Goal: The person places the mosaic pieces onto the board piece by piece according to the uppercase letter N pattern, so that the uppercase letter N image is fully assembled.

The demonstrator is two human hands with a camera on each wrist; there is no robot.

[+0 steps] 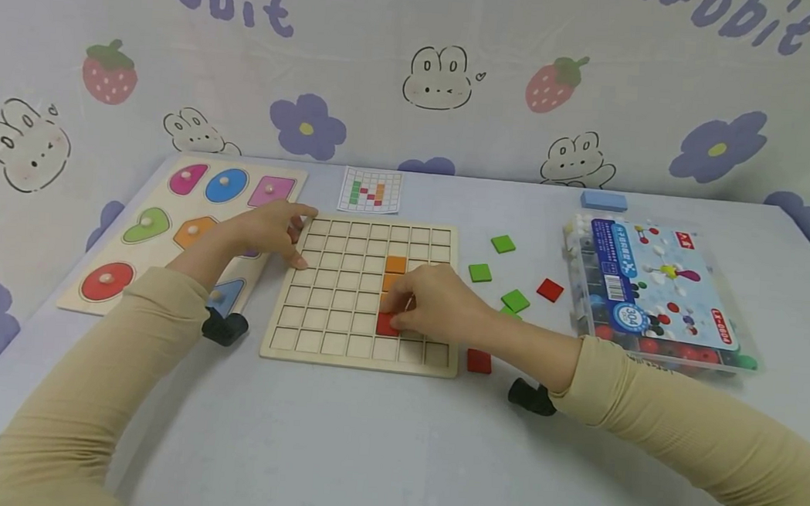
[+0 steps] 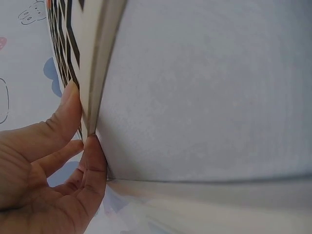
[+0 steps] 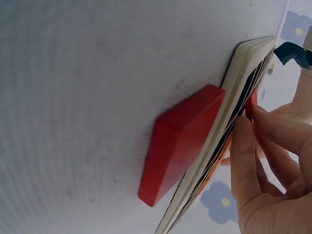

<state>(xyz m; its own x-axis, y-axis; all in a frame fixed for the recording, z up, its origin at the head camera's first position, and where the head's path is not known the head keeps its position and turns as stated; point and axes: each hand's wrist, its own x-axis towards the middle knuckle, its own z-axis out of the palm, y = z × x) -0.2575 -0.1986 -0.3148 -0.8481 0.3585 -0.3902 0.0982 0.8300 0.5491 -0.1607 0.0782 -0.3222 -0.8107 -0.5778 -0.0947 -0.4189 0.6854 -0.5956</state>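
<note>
A wooden grid board (image 1: pixel 324 321) lies in front of the person, with orange tiles (image 1: pixel 396 265) in one column. My right hand (image 1: pixel 440 305) pinches a red square tile (image 1: pixel 385 326) between thumb and fingertips, at a cell just below the orange ones; in the right wrist view the red tile (image 3: pixel 251 104) shows at the fingertips. At the board's far left corner, my left hand (image 1: pixel 267 229) rests with thumb and fingers spread against the edge. The left wrist view shows its thumb (image 2: pixel 68 105) on the board's rim (image 2: pixel 97 63) and a fingertip at the corner.
Right of the board lie several green tiles (image 1: pixel 479 273), a red tile (image 1: pixel 550 290) and another red tile (image 1: pixel 479 361). A pattern card (image 1: pixel 370 190) is behind it. A knobbed shape puzzle (image 1: pixel 179 193) stands left; a clear box (image 1: pixel 661 284) and blue block (image 1: pixel 604 201) stand right.
</note>
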